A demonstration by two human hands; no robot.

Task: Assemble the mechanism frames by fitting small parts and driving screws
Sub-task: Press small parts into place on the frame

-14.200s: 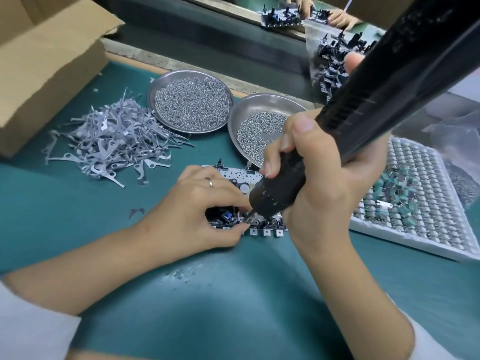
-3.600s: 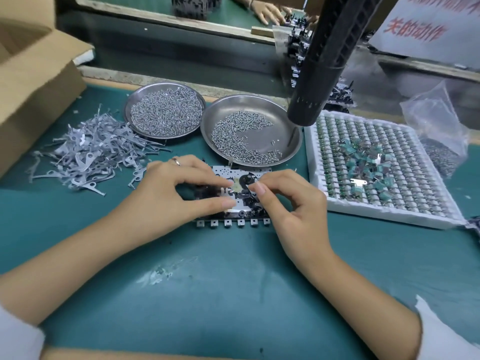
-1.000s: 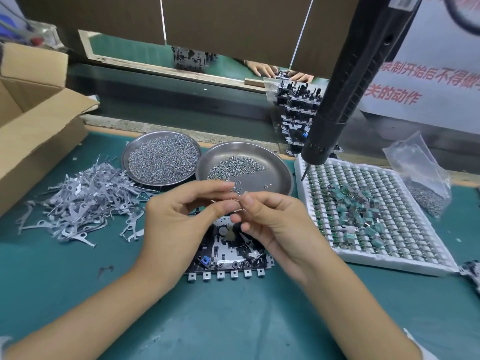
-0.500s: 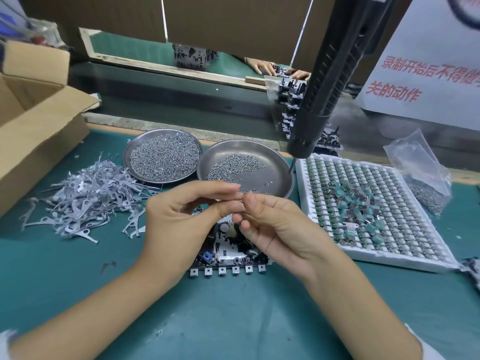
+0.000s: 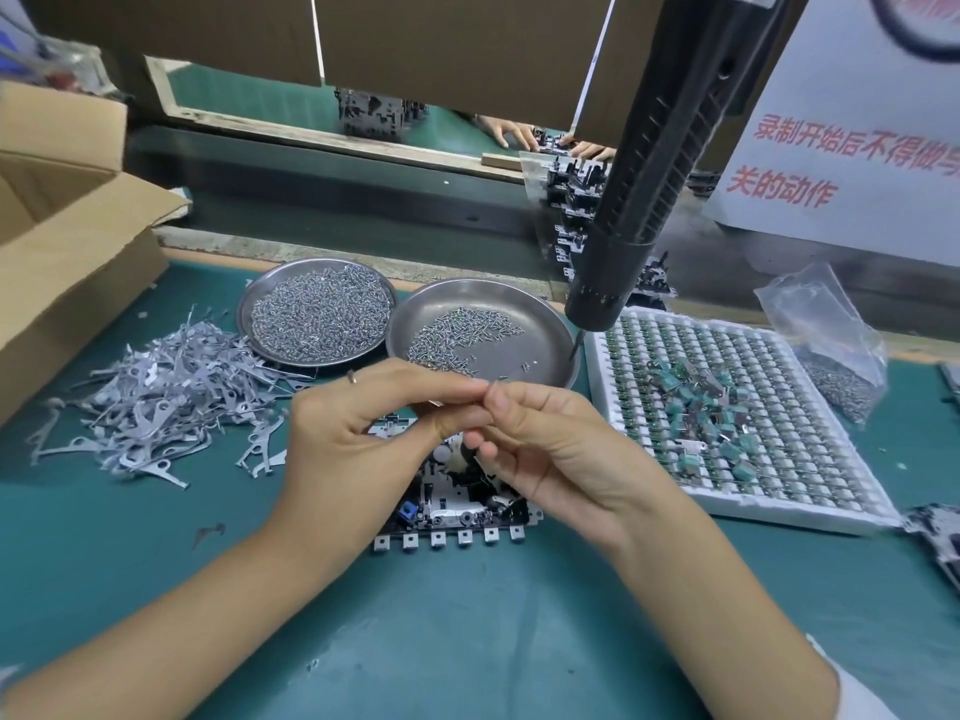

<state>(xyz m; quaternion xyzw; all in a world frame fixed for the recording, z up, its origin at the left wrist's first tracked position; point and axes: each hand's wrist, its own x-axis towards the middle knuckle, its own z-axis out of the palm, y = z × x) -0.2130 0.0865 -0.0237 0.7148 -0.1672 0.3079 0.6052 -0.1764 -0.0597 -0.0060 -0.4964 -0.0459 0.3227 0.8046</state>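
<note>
The mechanism frame (image 5: 457,511) lies on the worktop (image 5: 467,641), under both hands. The left hand (image 5: 353,449) and right hand (image 5: 545,449) pinch a tiny metal part (image 5: 488,394) together above it. If either pinch slips, the part could drop into the frame or toward the screw dish (image 5: 545,314) at 12 o'clock.

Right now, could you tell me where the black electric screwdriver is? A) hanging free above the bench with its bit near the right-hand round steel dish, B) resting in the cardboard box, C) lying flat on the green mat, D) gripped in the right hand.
A: the black electric screwdriver hangs untouched, its bit beside the rim of the right-hand round steel dish, while the left hand and right hand meet fingertip to fingertip over the mechanism frame.
</note>
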